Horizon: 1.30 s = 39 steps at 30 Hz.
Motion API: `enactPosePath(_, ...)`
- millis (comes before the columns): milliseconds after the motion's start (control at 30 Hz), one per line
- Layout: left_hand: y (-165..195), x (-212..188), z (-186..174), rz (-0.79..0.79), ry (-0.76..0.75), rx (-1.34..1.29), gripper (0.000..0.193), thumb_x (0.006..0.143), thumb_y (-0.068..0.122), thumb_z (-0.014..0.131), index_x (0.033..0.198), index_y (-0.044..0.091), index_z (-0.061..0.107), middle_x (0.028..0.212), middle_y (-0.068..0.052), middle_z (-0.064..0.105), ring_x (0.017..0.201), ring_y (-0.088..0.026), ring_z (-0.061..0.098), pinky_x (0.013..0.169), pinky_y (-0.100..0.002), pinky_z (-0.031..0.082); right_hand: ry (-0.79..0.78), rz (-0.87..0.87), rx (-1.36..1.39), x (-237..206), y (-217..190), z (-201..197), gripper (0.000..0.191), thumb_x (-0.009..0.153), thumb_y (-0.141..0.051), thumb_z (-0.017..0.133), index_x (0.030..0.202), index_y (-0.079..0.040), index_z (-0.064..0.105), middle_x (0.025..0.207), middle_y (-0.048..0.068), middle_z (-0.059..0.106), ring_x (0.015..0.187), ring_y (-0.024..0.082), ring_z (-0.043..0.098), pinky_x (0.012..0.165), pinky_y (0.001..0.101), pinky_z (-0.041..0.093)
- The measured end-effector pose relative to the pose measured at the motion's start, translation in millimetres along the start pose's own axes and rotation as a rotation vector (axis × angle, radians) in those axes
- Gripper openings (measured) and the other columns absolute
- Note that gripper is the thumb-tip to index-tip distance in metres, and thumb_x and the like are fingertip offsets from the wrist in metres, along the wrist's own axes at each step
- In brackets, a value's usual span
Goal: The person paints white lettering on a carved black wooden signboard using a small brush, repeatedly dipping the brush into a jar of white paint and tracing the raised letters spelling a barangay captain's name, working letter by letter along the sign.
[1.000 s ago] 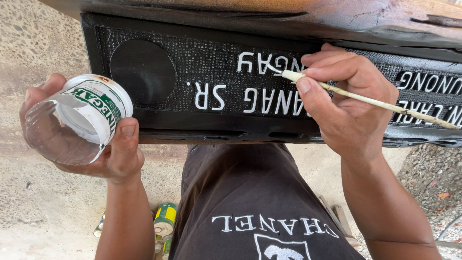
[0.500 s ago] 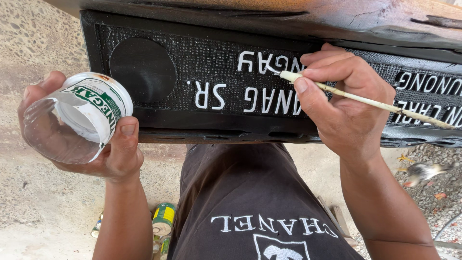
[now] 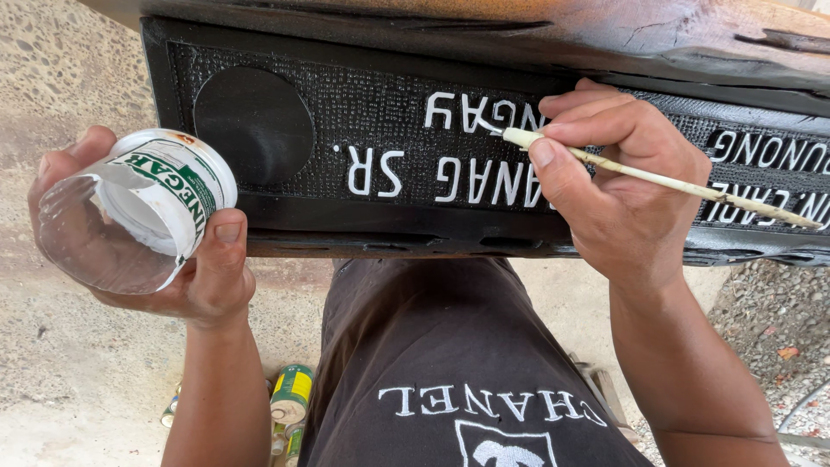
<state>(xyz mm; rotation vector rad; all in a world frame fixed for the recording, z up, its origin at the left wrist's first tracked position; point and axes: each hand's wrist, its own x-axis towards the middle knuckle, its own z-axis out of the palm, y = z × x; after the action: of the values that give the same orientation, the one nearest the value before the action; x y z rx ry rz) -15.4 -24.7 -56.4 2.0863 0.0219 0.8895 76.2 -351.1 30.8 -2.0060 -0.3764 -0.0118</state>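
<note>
The bristle tip of the thin pale wooden brush [image 3: 657, 180] was hidden behind the right hand's [image 3: 622, 195] fingers, so its contact with the black textured panel with raised white lettering [image 3: 389, 138] could not be judged. The panel ran out of frame at the right edge. The contents of the cut-off clear plastic bottle with a white and green label [image 3: 138, 212] in the left hand [image 3: 186, 268] were unclear. Small cans on the ground [image 3: 290, 398] were partly hidden by the forearm and dark shirt.

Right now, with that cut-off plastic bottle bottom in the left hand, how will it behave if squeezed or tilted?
The cut plastic bottle looks thin and clear, so it probably flexes under a squeeze. The left hand holds it tilted on its side, so the white paint inside could run toward the open edge. It likely weighs little.
</note>
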Motion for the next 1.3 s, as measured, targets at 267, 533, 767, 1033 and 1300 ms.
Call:
enactPosePath(267, -2.6, 2.3, 0.8, 0.036, 0.012, 0.054, 0.078, 0.088, 0.032, 0.075, 0.152, 0.009, 0.037, 0.146, -0.008, 0.047, 0.135, -0.019, 0.053, 0.109, -0.033, 0.054, -0.027, -0.042, -0.031, 2.2, 0.2, -0.4, 0.011, 0.101, -0.003, 0.075, 0.100, 0.001, 0.065, 0.097, 0.011, 0.071, 0.099, 0.023, 0.072, 0.107, 0.0408, 0.057)
enactPosePath(533, -1.0, 3.2, 0.9, 0.011, 0.006, 0.004, 0.078, 0.093, 0.035, 0.078, 0.153, 0.007, 0.035, 0.148, -0.011, 0.046, 0.138, -0.020, 0.053, 0.113, -0.034, 0.055, -0.038, -0.041, -0.036, 2.3, -1.9, 0.9, 0.010, 0.101, -0.002, 0.074, 0.099, 0.002, 0.065, 0.097, 0.012, 0.070, 0.100, 0.024, 0.072, 0.107, 0.0413, 0.056)
enactPosePath(767, -2.1, 2.6, 1.6, 0.019, 0.002, 0.002, 0.080, 0.090, 0.032, 0.078, 0.154, 0.009, 0.036, 0.149, -0.008, 0.045, 0.138, -0.018, 0.053, 0.111, -0.033, 0.055, -0.025, -0.014, -0.006, 3.9, -1.1, 1.0, 0.010, 0.100, -0.003, 0.075, 0.098, 0.001, 0.065, 0.095, 0.011, 0.071, 0.096, 0.022, 0.072, 0.106, 0.0408, 0.057)
enactPosePath(1033, -4.7, 0.9, 0.9, 0.007, -0.013, -0.053, 0.081, 0.092, 0.029, 0.078, 0.157, 0.010, 0.034, 0.150, -0.008, 0.045, 0.139, -0.019, 0.052, 0.113, -0.033, 0.054, -0.040, -0.007, 0.036, 4.3, -2.9, 0.5, 0.010, 0.101, -0.003, 0.075, 0.100, 0.001, 0.066, 0.097, 0.010, 0.071, 0.098, 0.021, 0.071, 0.108, 0.0409, 0.056)
enactPosePath(1300, -4.9, 0.6, 0.7, 0.018, -0.006, -0.010, 0.081, 0.090, 0.029, 0.077, 0.157, 0.012, 0.035, 0.146, -0.008, 0.046, 0.139, -0.019, 0.052, 0.114, -0.033, 0.053, -0.058, -0.030, -0.027, 4.5, -3.7, 1.8, 0.011, 0.102, -0.004, 0.076, 0.100, 0.001, 0.066, 0.099, 0.011, 0.072, 0.101, 0.023, 0.072, 0.107, 0.0407, 0.056)
